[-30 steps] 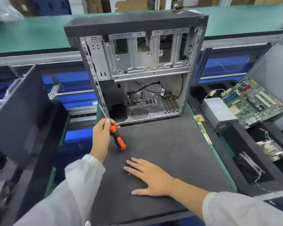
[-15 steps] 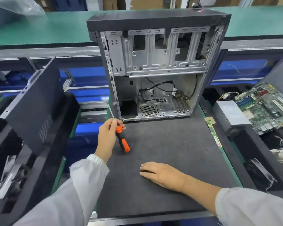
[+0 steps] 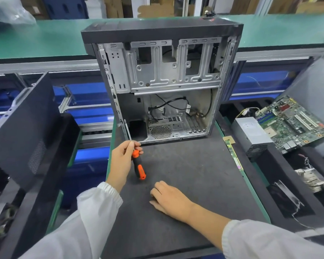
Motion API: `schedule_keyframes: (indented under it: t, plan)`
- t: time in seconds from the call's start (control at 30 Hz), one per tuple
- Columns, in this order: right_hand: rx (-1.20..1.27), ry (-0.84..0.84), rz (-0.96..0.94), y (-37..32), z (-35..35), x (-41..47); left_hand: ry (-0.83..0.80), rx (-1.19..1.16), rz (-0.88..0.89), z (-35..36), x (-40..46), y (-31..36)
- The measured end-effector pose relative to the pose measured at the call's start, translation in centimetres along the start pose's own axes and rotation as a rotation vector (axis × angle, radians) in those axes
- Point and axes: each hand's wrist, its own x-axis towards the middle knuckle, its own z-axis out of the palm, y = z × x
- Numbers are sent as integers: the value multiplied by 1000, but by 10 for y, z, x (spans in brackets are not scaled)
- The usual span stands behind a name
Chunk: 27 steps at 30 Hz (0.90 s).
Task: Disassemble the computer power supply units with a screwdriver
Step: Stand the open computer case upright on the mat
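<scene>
An opened computer case (image 3: pixel 163 77) stands upright at the back of the dark work mat (image 3: pixel 191 176), its bare metal inside and a few black cables showing. My left hand (image 3: pixel 121 161) holds an orange and black screwdriver (image 3: pixel 138 165) by the upper handle, shaft up near the case's lower left corner. My right hand (image 3: pixel 168 198) rests on the mat in front, fingers curled under; whether it holds anything is hidden. A grey power supply unit (image 3: pixel 251 133) lies to the right of the mat.
A green motherboard (image 3: pixel 292 122) lies beyond the power supply. A black side panel (image 3: pixel 24 124) leans in the bin at left. A memory stick (image 3: pixel 234 156) sits on the mat's right edge. Metal scraps (image 3: pixel 310 176) lie in black trays at right. A green conveyor (image 3: pixel 45 38) runs behind.
My right hand has slid back toward me and its flat fingers have curled under. My left hand keeps the screwdriver near the case corner. The view has shifted left.
</scene>
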Motion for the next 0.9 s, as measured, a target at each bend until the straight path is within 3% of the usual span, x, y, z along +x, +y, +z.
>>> schedule_keyframes:
  t: [0.2,0.5,0.9]
  plan:
    - [28,-18,30,5,-1,0,-9,3,1,-1,2,-1]
    - [-237,101,-238,16,4,-23,-17,-17,12,-7,7,-3]
    - [-252,180,-183,29,0,-28,-58,30,14,6,4,0]
